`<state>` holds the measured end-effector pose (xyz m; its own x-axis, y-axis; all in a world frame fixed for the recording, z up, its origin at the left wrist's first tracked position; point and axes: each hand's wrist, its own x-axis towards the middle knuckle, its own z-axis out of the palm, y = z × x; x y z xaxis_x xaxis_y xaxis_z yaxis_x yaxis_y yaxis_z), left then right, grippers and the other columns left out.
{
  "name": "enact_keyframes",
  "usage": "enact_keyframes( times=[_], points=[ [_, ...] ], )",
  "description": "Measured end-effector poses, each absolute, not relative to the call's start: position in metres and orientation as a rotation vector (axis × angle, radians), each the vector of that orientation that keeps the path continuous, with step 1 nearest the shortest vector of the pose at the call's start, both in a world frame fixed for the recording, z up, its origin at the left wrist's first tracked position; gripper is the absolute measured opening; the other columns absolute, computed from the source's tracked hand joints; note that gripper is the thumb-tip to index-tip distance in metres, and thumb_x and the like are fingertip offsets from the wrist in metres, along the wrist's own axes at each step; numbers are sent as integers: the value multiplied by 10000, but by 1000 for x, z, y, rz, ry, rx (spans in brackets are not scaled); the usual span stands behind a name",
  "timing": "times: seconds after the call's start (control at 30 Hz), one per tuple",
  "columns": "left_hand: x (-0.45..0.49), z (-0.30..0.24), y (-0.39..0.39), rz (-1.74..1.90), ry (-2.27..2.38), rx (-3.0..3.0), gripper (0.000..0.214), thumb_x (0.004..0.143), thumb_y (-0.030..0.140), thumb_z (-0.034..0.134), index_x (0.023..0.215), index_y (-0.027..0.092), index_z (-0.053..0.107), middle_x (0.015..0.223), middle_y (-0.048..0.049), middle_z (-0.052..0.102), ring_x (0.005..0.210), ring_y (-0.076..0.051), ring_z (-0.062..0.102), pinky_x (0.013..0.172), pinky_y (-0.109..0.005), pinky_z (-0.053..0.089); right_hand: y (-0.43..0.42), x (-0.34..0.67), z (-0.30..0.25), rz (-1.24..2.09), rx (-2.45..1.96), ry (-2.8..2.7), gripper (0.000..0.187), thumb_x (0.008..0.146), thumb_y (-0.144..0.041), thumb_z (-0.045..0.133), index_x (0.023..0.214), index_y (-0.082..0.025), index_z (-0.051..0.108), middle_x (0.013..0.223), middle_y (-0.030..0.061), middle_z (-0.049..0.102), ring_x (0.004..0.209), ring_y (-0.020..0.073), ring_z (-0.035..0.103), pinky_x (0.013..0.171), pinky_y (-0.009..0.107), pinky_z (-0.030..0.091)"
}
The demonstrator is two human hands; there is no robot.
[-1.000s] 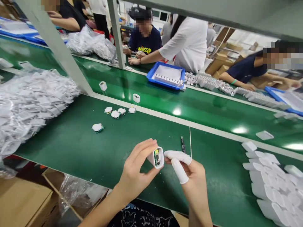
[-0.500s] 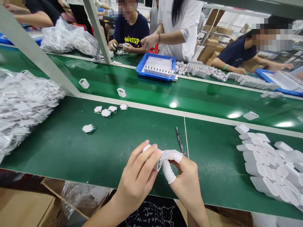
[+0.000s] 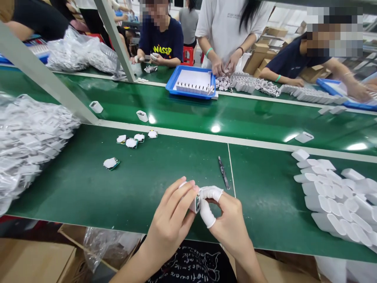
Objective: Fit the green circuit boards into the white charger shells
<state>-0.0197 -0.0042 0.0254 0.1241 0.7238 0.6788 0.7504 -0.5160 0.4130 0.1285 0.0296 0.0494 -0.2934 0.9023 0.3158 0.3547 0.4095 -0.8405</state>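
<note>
My left hand (image 3: 172,214) is wrapped around a white plastic casing (image 3: 193,205), whose end facing right is open. A green circuit board (image 3: 197,201) shows inside that end. White finger cots cover the thumb and index finger of my right hand (image 3: 225,210). Those two fingertips are closed in a pinch against the casing's open end; whether they grip its rim or the board is hidden. Just beyond my right hand, black tweezers (image 3: 224,173) lie on the green bench. Farther left lies a loose circuit board with a white top (image 3: 111,163).
Several more boards (image 3: 131,142) lie near the bench's back strip. White casings (image 3: 338,200) stand in rows at right; a bag of white parts (image 3: 32,145) fills the left. Single casings (image 3: 96,107) sit on the green belt. Co-workers sit and stand beyond a blue tray (image 3: 191,82).
My hands keep their hold on the casing with hardly any shift. Loose casings on the belt have moved slightly left. The standing co-worker's hands have lowered to the parts beside the blue tray.
</note>
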Motion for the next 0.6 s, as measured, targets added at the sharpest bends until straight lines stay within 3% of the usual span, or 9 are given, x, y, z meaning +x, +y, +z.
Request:
enact_keyframes(
  times=[0.2, 0.4, 0.6],
  points=[
    [-20, 28, -4, -1514, -1445, -2355, 457, 825, 26, 597, 1266, 131, 542, 1118, -119, 678, 1129, -263, 636, 889, -442, 614, 26, 130, 53, 580, -1094, -1913, 205, 817, -78, 472, 681, -198, 567, 611, -7, 632, 531, 117, 575, 506, 239, 489],
    [-29, 31, -6, -1521, -1412, -2404, 425, 814, 42, 643, 1226, 97, 553, 1135, -136, 664, 1164, -254, 611, 943, -415, 588, 33, 134, 62, 1137, -960, -1882, 171, 807, -76, 525, 730, -189, 628, 712, -3, 678, 631, 110, 642, 594, 219, 551],
    [-33, 34, -8, -1483, -1399, -2402, 465, 813, 57, 658, 1257, 134, 544, 1133, -111, 674, 1132, -243, 628, 933, -417, 585, 35, 133, 70, 1128, -996, -1977, 161, 850, -93, 520, 777, -188, 627, 738, -7, 663, 671, 111, 637, 621, 228, 552]
  ],
)
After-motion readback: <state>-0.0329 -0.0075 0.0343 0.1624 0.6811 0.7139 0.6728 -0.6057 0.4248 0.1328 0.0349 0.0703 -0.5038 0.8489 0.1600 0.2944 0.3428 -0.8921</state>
